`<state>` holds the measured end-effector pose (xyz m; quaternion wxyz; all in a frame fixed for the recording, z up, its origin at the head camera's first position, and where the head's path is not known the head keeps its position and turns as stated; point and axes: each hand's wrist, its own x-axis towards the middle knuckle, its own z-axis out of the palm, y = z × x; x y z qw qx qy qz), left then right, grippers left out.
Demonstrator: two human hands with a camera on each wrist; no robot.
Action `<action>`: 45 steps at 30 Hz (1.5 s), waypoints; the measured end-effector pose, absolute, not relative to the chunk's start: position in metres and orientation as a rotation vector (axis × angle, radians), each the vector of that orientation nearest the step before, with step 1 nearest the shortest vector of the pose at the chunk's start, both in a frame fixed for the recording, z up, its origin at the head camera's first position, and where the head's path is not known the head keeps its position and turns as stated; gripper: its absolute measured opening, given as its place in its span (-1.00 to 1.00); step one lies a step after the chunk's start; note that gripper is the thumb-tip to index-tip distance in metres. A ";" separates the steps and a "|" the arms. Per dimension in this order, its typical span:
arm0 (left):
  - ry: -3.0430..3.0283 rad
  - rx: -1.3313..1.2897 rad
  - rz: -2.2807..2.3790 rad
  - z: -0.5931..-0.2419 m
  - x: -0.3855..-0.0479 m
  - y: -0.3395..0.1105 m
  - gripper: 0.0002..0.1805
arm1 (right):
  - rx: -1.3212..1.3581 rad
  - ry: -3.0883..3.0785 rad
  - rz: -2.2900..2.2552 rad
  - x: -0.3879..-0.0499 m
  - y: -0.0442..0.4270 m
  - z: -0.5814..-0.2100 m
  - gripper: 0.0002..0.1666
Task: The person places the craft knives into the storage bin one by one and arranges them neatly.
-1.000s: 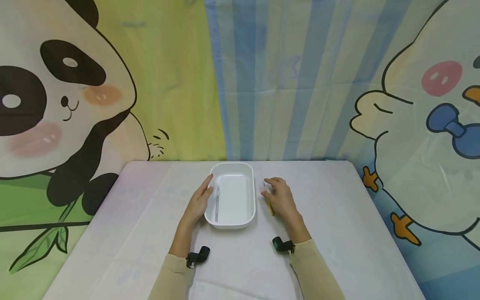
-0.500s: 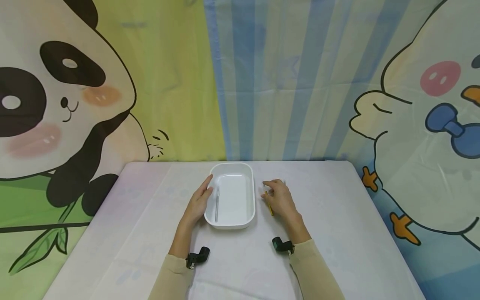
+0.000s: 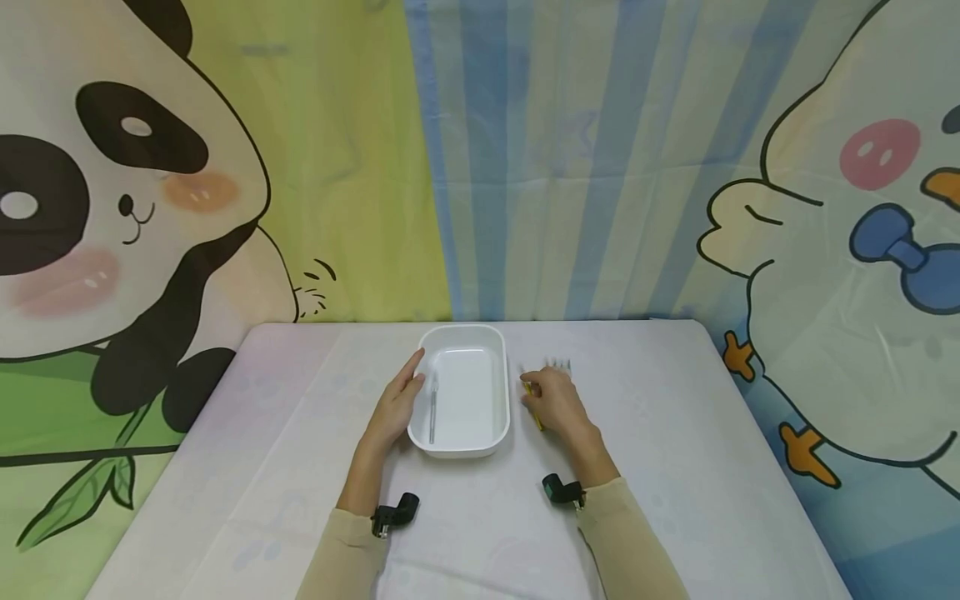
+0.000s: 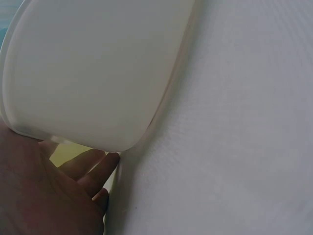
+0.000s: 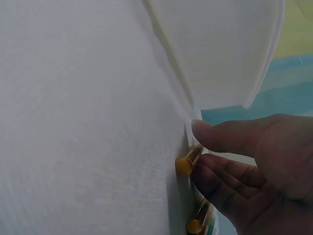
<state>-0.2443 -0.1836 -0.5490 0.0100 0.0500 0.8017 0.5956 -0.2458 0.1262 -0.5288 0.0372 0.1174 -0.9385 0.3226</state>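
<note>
A white rectangular tray [image 3: 491,392] stands on the table, with a thin silvery-grey pen-like stick [image 3: 432,412] lying lengthwise along its left inside. My left hand [image 3: 393,408] rests against the tray's left side, fingers extended along the outer wall; the left wrist view shows fingertips [image 4: 100,169] by the tray's edge. My right hand [image 3: 558,400], right of the tray, pinches a thin yellow pen-like stick [image 5: 187,164] between thumb and fingers. More gold-ended sticks [image 5: 195,223] lie under this hand, and their silvery tips [image 3: 558,364] show beyond the knuckles. Their middles are hidden.
A white cloth covers the table [image 3: 300,467]. Behind it hangs a printed curtain [image 3: 517,167] with a panda on the left and a white bird on the right. A small black camera [image 3: 562,489] is worn on the right wrist and another camera [image 3: 396,514] on the left.
My right hand has drawn back slightly toward me, its fingers closing on the yellow stick, and silvery tips have come into sight beyond it. The left hand and tray stay put.
</note>
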 end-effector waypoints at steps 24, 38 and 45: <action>2.504 0.159 1.843 -0.549 -0.246 -0.183 -0.44 | 0.449 -2.995 1.028 -0.240 0.125 -0.522 -0.67; 2.520 0.124 1.820 -0.550 -0.244 -0.183 -0.45 | 0.328 -2.905 1.141 -0.244 0.129 -0.525 -0.59; 2.530 0.147 1.819 -0.551 -0.246 -0.183 -0.45 | 0.308 -2.830 1.229 -0.248 0.132 -0.525 -0.53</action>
